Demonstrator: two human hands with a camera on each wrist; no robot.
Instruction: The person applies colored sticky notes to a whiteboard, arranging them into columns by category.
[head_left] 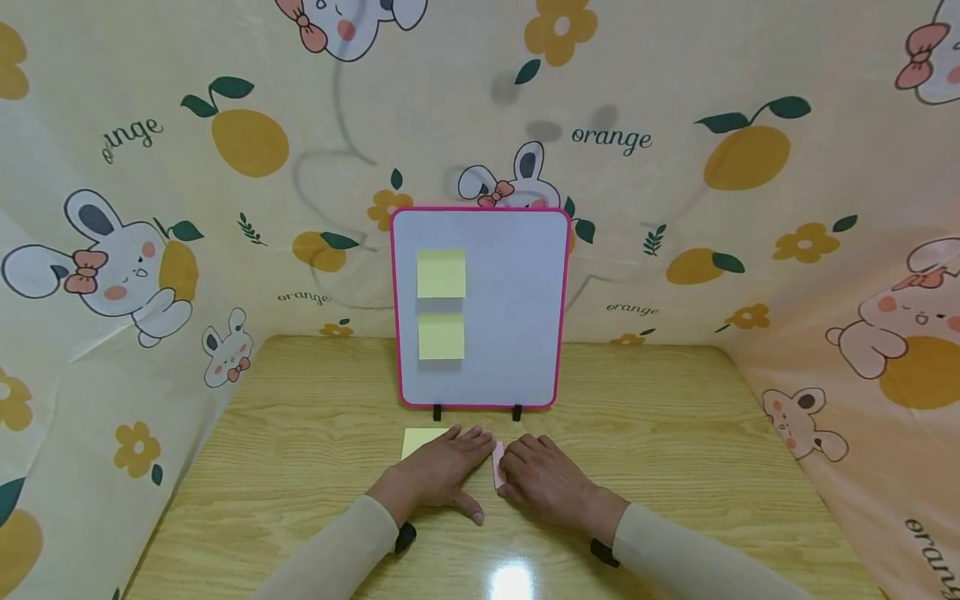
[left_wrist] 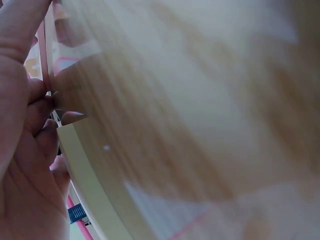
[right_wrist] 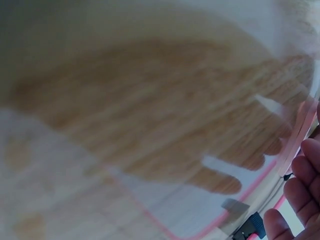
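On the table in front of the whiteboard, my right hand point(head_left: 546, 482) grips a pink sticky note pad point(head_left: 498, 465), its curled fingers and thumb at the pad's right side and covering much of it. My left hand point(head_left: 444, 468) lies palm down to the left, fingers straight, with its fingertips close to the pink pad's left edge. Partly under the left hand is a yellow sticky note pad point(head_left: 421, 439); its edge also shows in the left wrist view beside the palm. The right wrist view has the fingers point(right_wrist: 302, 195) bent near a pink strip.
A pink-framed whiteboard point(head_left: 510, 317) stands upright on black feet point(head_left: 517, 412) behind the hands. An upper yellow note point(head_left: 441, 273) and a lower yellow note point(head_left: 441, 337) are stuck on its left half. Patterned cloth point(head_left: 465, 100) surrounds the wooden table point(head_left: 675, 433).
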